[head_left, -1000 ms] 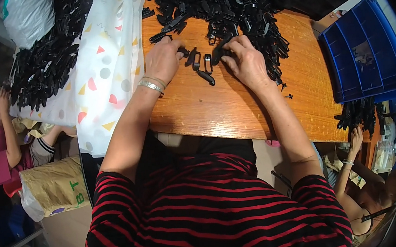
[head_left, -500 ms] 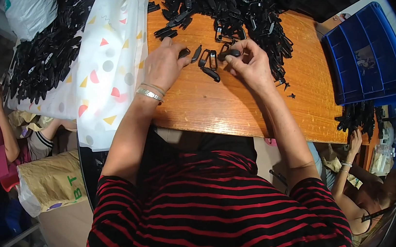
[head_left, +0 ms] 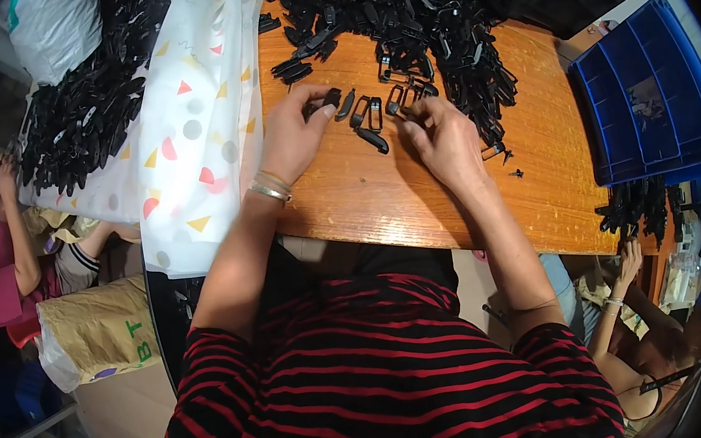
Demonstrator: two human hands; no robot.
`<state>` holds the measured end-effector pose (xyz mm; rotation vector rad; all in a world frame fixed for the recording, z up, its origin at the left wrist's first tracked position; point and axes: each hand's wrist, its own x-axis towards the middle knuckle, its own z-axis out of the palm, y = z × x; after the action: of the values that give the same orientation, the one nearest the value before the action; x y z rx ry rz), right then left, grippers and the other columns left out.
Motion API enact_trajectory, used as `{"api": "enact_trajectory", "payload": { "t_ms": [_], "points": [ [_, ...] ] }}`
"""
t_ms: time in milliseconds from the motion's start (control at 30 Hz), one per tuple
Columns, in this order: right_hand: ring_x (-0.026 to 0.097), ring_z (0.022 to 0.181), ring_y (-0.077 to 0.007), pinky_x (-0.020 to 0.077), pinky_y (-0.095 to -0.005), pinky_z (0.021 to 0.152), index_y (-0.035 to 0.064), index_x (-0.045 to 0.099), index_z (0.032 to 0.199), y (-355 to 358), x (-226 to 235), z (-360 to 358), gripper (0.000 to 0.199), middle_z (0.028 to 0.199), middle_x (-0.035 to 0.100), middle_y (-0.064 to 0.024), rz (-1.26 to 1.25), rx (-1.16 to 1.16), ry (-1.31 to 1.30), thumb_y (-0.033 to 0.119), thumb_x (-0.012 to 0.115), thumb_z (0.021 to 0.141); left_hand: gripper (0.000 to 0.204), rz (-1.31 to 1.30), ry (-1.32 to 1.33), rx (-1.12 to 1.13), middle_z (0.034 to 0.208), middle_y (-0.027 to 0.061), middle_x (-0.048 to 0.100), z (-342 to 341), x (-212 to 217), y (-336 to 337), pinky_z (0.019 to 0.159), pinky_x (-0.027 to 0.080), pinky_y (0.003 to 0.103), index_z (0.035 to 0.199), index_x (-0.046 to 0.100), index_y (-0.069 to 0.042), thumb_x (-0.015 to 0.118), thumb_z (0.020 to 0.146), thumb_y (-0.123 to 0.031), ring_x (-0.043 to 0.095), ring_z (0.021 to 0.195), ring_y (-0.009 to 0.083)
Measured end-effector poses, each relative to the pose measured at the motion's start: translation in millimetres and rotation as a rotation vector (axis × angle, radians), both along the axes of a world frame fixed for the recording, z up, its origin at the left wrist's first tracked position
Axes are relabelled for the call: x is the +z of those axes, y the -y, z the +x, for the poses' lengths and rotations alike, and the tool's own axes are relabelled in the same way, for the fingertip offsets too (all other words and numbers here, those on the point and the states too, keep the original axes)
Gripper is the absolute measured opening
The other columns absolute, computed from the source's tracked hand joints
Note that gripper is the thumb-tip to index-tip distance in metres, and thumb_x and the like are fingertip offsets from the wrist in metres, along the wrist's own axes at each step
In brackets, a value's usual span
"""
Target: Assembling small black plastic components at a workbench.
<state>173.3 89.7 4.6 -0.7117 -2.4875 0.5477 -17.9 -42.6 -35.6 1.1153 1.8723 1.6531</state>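
Observation:
My left hand [head_left: 296,134] pinches a small black plastic part [head_left: 332,98] between thumb and fingers, just above the wooden table. Beside it lie a slim black plastic piece [head_left: 345,104], an open black frame piece [head_left: 376,114] and a curved, rounded black piece [head_left: 373,140]. My right hand [head_left: 447,137] is closed, its fingertips down by more black frame pieces [head_left: 396,100]. What sits between those fingertips is hidden.
A big heap of black plastic parts [head_left: 395,6] covers the table's [head_left: 348,198] far side. A patterned white sheet [head_left: 187,151] hangs at left, near another black heap [head_left: 84,119]. A blue crate [head_left: 647,90] stands at right. Other people work on both sides.
My right hand has lowered toward the frame pieces, and the rounded black part it held is no longer visible in it. My left hand has turned, bringing its small part into clearer view.

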Motion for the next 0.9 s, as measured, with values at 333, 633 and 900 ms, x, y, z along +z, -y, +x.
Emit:
{"api": "enact_trajectory", "payload": {
  "t_ms": [333, 633, 900],
  "points": [
    [0.062, 0.071, -0.0068, 0.0507, -0.0196, 0.056, -0.0027, 0.060, 0.108, 38, -12, -22, 0.020, 0.083, 0.064, -0.0042, -0.477, 0.122, -0.437, 0.001, 0.064, 0.089, 0.027, 0.108, 0.496, -0.159, 0.085, -0.0016, 0.062, 39, 28, 8, 0.052, 0.037, 0.014, 0.118, 0.056, -0.003, 0.062, 0.092, -0.009, 0.048, 0.061, 0.0010],
    [0.061, 0.069, -0.0075, 0.0500, -0.0209, 0.057, -0.0005, 0.062, 0.106, 43, -12, -21, 0.021, 0.091, 0.064, -0.0061, -0.440, 0.152, -0.394, 0.001, 0.068, 0.086, 0.028, 0.166, 0.478, -0.173, 0.097, 0.0022, 0.065, 39, 22, 17, 0.062, 0.046, 0.017, 0.118, 0.059, 0.000, 0.064, 0.091, -0.008, 0.058, 0.076, 0.0038],
    [0.062, 0.084, -0.0321, 0.0522, -0.0381, 0.068, 0.0035, 0.058, 0.108, 70, -3, -22, 0.036, 0.092, 0.058, -0.0131, -0.101, 0.076, -0.379, 0.009, 0.075, 0.076, 0.019, 0.208, 0.400, -0.098, 0.090, 0.0005, 0.064, 57, 17, 23, 0.062, 0.045, 0.018, 0.111, 0.061, 0.000, 0.057, 0.096, -0.011, 0.054, 0.075, 0.0025]
  ]
}}
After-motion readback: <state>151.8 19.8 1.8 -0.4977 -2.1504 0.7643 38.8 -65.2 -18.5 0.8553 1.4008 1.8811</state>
